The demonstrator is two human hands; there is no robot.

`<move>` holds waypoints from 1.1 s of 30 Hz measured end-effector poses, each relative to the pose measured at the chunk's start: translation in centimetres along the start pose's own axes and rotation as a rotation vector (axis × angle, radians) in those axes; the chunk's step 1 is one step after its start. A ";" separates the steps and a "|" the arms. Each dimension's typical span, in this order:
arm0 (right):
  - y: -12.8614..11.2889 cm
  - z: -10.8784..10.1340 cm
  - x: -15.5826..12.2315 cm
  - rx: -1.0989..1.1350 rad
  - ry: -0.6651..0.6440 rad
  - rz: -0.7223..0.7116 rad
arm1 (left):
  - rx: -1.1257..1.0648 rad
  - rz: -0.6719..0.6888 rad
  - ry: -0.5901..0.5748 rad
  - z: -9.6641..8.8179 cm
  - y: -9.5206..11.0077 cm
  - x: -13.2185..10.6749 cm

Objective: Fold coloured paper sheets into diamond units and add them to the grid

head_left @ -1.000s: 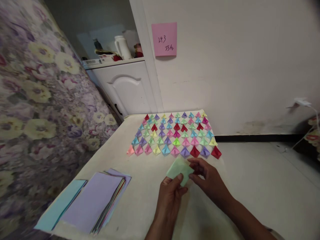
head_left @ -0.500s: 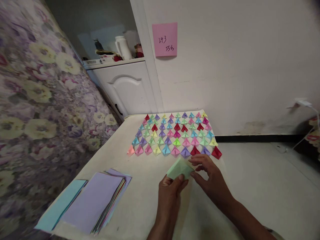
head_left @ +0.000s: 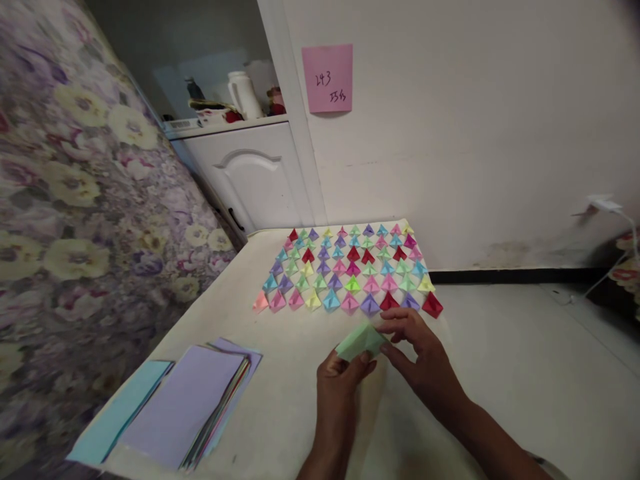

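A light green folded paper [head_left: 358, 341] is held above the table, tilted, with crease lines across it. My left hand [head_left: 343, 380] is closed on its lower left edge, the thumb pressed on the near face. At the right corner of the paper, the thumb and bent fingers of my right hand [head_left: 413, 347] pinch the edge. Just beyond both hands lie several rows of small folded paper pieces [head_left: 350, 303] in red, pink, purple, yellow, blue and green.
A stack of purple and other coloured paper sheets [head_left: 185, 400] lies at the table's left, beside blue sheets [head_left: 125, 410]. The cream tabletop [head_left: 280, 373] meets the wall at the back. A floral curtain [head_left: 90, 267] hangs left, and a white cabinet [head_left: 250, 173] stands behind.
The green paper has tipped slightly and looks narrower from here. My right fingers have moved a little closer to its right corner, and the view has shifted slightly.
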State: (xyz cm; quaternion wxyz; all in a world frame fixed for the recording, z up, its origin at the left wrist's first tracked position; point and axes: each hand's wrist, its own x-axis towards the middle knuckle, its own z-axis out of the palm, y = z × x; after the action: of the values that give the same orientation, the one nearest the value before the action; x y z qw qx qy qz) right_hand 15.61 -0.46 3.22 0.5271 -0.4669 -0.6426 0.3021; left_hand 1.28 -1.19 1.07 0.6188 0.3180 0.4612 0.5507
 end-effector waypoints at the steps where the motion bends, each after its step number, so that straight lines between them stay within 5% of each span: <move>1: 0.0 0.0 0.0 0.001 0.003 -0.004 | 0.008 0.000 -0.001 0.0 0.0 0.0; 24: -0.4 -0.4 0.0 0.026 -0.011 0.003 | 0.200 0.086 -0.053 0.0 0.5 -0.2; 33: -0.2 -0.3 0.1 0.017 -0.015 -0.002 | 0.116 0.042 -0.022 0.1 0.2 -0.1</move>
State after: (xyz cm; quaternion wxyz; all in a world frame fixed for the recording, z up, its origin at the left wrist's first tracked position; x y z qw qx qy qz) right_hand 15.81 -0.52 3.53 0.5266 -0.4595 -0.6442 0.3107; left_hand 1.31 -1.27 1.32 0.5929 0.3689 0.4786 0.5323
